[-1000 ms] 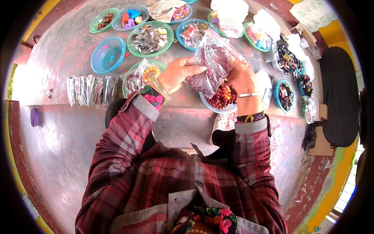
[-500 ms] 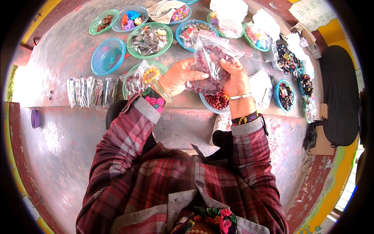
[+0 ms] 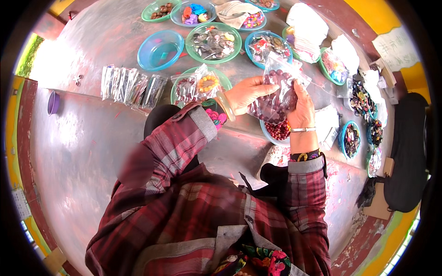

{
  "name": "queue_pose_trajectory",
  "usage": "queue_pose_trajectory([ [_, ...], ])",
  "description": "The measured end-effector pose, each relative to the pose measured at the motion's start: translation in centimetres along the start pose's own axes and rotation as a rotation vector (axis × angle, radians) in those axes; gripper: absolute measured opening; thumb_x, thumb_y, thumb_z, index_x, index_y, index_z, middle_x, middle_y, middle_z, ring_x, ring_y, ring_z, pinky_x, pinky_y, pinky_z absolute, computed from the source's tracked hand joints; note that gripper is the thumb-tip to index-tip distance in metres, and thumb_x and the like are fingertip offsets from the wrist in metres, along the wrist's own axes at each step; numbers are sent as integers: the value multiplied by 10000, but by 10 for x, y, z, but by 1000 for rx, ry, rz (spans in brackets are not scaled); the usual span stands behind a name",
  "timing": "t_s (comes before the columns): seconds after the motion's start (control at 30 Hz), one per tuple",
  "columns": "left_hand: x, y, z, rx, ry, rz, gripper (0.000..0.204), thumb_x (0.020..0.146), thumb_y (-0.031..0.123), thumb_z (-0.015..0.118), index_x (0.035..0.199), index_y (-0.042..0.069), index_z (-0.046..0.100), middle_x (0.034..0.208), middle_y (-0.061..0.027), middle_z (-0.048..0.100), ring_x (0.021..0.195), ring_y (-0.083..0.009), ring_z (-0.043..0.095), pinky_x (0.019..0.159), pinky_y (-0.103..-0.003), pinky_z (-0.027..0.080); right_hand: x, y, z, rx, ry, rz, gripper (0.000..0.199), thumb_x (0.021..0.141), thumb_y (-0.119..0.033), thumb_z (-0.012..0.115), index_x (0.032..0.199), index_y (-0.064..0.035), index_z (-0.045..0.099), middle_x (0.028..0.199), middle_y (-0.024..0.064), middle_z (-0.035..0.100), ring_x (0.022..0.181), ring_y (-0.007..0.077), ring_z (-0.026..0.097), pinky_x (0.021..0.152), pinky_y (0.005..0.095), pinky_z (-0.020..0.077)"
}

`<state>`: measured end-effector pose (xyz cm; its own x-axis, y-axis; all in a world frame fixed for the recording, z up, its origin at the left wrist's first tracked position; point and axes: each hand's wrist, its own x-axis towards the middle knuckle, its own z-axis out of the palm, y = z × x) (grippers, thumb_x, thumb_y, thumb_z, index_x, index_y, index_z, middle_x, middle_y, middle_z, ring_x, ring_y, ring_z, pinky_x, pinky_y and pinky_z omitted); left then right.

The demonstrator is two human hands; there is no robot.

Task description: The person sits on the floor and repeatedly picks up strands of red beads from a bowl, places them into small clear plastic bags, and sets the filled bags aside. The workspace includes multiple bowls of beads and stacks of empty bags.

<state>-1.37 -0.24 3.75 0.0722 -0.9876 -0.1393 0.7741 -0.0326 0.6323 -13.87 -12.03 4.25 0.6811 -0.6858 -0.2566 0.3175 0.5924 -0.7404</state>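
Centrally, just above mid-frame, 2 hands close on 1 clear plastic bag of dark red beads (image 3: 275, 95): the left hand (image 3: 245, 94) pinches its left edge, the right hand (image 3: 301, 110) clasps its right side, fingertips hidden behind crinkled film. Below it, 1 blue bowl of red beads (image 3: 278, 132) is half covered. Along the upper left, a row of slim clear packets (image 3: 131, 87) lies on scuffed metal; their contents are unreadable.

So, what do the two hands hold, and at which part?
Both hold a clear bag of dark red beads: left hand at its left side, right hand at its right side.
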Motion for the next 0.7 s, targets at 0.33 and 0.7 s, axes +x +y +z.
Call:
queue_pose_trajectory([
  [0.33, -37, 55, -45, 139, 147, 182, 262, 904, 182, 531, 1128, 47, 539, 1017, -74, 611, 914, -185, 611, 772, -386, 543, 4, -4, -10, -122, -190, 14, 553, 854, -374, 550, 1246, 0, 439, 1279, 181, 472, 1207, 271, 429, 967, 389, 340],
  [0.7, -83, 52, -114, -14, 484, 358, 254, 884, 159, 559, 1099, 25, 551, 995, -87, 611, 874, -215, 619, 773, -411, 540, 3, -6, -5, -184, -133, 80, 482, 900, -337, 497, 1215, 25, 455, 1222, 185, 523, 1141, 261, 499, 891, 346, 404],
])
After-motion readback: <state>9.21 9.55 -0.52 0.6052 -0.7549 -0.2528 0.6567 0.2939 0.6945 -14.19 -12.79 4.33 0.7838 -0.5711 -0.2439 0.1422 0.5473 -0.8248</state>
